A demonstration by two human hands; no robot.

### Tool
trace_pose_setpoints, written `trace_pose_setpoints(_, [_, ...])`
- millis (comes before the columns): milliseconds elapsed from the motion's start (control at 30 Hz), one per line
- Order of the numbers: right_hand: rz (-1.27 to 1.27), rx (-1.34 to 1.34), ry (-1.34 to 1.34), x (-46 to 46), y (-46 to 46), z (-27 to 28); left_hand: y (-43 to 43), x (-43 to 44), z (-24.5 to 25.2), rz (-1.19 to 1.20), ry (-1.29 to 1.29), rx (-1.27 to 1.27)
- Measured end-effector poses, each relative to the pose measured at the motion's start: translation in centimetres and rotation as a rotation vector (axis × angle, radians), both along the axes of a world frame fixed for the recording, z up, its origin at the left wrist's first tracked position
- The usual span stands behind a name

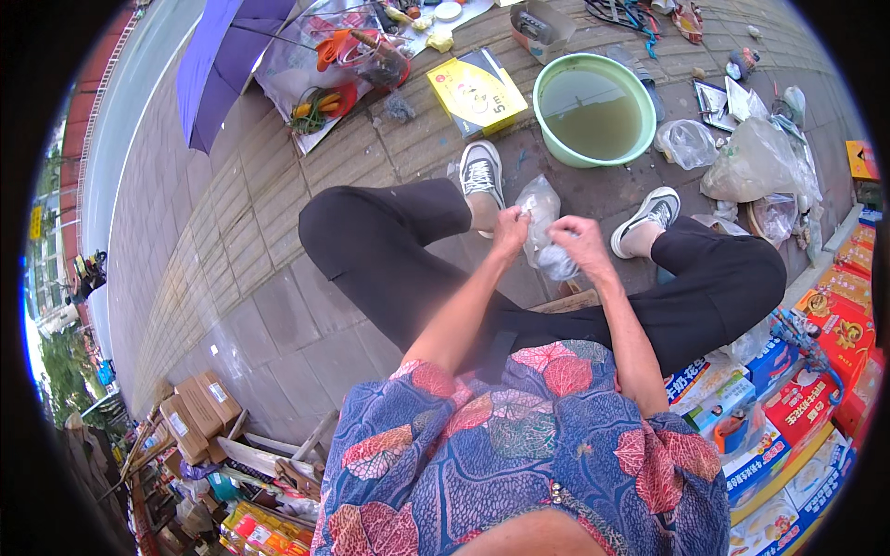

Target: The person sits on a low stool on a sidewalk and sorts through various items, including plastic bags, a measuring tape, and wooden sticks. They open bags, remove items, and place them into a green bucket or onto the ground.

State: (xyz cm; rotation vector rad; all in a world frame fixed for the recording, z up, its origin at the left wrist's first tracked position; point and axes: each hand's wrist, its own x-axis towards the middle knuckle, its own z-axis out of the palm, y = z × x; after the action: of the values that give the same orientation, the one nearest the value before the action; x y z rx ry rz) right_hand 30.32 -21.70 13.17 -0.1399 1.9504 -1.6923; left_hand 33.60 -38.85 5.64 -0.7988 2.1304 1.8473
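Between my knees, my left hand [512, 231] pinches the edge of a translucent plastic bag [540, 208]. My right hand [581, 243] is on the bag's other side, its fingers curled over a grey, crumpled bundle [556, 263]; whether it grips the bundle or only touches it, I cannot tell. Something pale shows inside the bag. Beyond my hands stands a light green plastic basin [650, 118] of murky water. A yellow and black cardboard box [478, 94] lies to the left of the basin.
An open purple umbrella [222, 69] and a plastic bag of tools [368, 59] lie at the upper left. Crumpled plastic bags [751, 163] lie at the right, above stacked printed cartons [799, 410]. Brown cardboard boxes [201, 410] stand at the lower left on the paved ground.
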Motion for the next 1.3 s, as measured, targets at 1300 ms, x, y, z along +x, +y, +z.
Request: trace_pose_setpoints(1300, [-0.061, 0.041, 0.378, -6.8, -4.7, 12.6, -2.5, -6.5, 22.2, -0.022, 0.694, 1.186])
